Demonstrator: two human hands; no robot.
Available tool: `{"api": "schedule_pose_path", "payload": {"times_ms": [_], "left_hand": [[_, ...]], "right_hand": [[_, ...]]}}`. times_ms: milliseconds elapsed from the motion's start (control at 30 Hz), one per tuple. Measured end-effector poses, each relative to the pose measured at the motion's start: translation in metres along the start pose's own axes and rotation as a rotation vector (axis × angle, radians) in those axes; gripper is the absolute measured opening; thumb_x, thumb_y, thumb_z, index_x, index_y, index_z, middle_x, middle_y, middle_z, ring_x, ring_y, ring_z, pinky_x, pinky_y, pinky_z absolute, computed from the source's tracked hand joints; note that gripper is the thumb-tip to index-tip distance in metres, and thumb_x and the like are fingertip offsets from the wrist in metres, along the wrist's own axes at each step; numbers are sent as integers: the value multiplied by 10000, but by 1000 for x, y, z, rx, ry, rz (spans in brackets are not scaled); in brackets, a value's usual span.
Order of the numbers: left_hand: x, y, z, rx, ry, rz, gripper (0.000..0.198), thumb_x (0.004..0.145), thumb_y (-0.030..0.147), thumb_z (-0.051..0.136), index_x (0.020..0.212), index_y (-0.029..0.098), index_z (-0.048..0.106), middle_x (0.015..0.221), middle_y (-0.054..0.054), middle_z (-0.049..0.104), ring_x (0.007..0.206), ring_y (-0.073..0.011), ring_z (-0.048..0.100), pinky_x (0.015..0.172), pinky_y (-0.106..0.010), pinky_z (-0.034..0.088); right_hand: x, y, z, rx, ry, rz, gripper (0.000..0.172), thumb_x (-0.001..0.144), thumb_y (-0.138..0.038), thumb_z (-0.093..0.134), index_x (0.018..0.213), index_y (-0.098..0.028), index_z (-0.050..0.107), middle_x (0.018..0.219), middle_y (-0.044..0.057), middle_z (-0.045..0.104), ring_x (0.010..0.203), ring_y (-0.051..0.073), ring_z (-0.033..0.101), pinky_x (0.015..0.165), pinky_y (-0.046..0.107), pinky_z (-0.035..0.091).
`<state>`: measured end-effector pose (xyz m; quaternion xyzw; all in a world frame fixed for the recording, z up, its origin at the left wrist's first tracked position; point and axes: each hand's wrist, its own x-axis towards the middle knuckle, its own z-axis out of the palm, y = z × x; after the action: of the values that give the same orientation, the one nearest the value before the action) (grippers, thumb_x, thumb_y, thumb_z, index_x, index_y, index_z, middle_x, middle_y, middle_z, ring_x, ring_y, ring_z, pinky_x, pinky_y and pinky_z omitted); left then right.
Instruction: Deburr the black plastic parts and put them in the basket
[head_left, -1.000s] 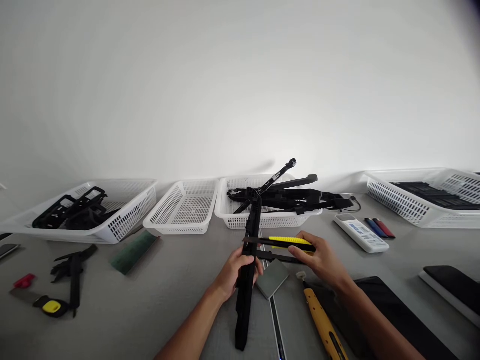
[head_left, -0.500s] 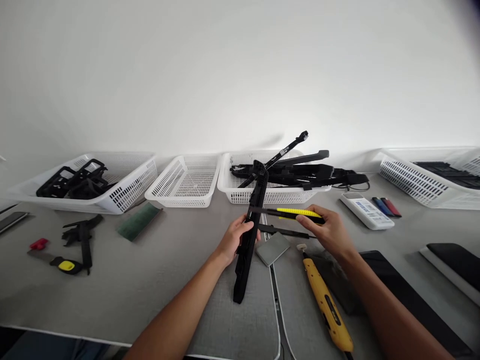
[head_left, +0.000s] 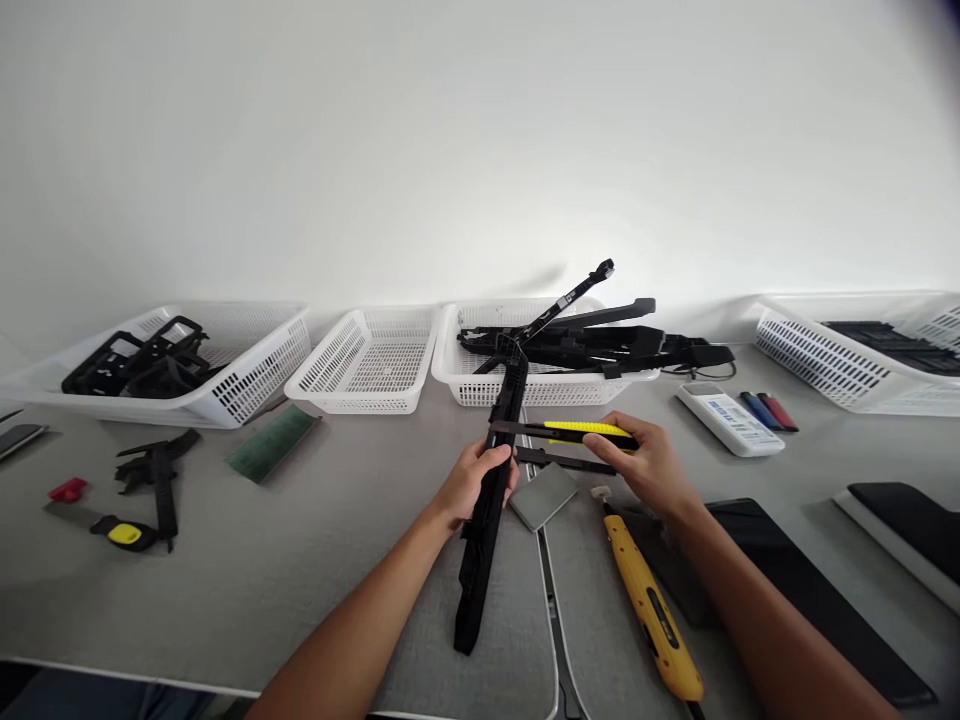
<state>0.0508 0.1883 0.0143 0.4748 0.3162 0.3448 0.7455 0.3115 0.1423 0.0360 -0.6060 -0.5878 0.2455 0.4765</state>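
Note:
My left hand is wrapped round the middle of a long black plastic part that slants from the table's near edge up toward the middle basket. My right hand grips a yellow-and-black utility knife, held level with its blade end laid across the black part just above my left fingers. A thin black strip lies beneath the knife. Under both hands sits a small grey block.
Several white baskets line the wall: one with black parts at left, one with nothing in it, one heaped with long black parts, another at right. A yellow tool, remote, green board, black clip and dark tablet lie around.
The view dropped toward the table early on. Since then the black part has tilted down, its near end sliding closer to the table's edge; the knife stays across it.

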Motion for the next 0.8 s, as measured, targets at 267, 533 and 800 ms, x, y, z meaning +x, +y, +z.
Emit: {"api": "schedule_pose_path", "payload": {"times_ms": [267, 533, 800], "left_hand": [[-3, 4, -1, -2, -51, 11, 371, 843, 464, 709, 1054, 164, 651, 683, -1, 641, 543, -125, 539, 513, -245, 418], [-7, 9, 4, -52, -103, 34, 477, 773, 326, 624, 1217, 152, 636, 739, -5, 639, 594, -142, 532, 566, -272, 419], [-8, 9, 7, -114, -66, 92, 331, 917, 471, 636, 1079, 185, 600, 813, -18, 664, 576, -125, 544, 545, -257, 398]], "right_hand": [[-3, -8, 3, 19, 9, -11, 489, 835, -679, 742, 768, -197, 697, 643, -3, 565, 603, 158, 481, 540, 290, 372], [-3, -7, 4, 12, 78, -17, 467, 845, -656, 727, 764, -197, 692, 638, -9, 553, 603, 152, 465, 551, 286, 349], [0, -1, 1, 9, 120, -9, 451, 848, -638, 732, 739, -204, 675, 616, -22, 520, 598, 151, 452, 556, 291, 334]]}}
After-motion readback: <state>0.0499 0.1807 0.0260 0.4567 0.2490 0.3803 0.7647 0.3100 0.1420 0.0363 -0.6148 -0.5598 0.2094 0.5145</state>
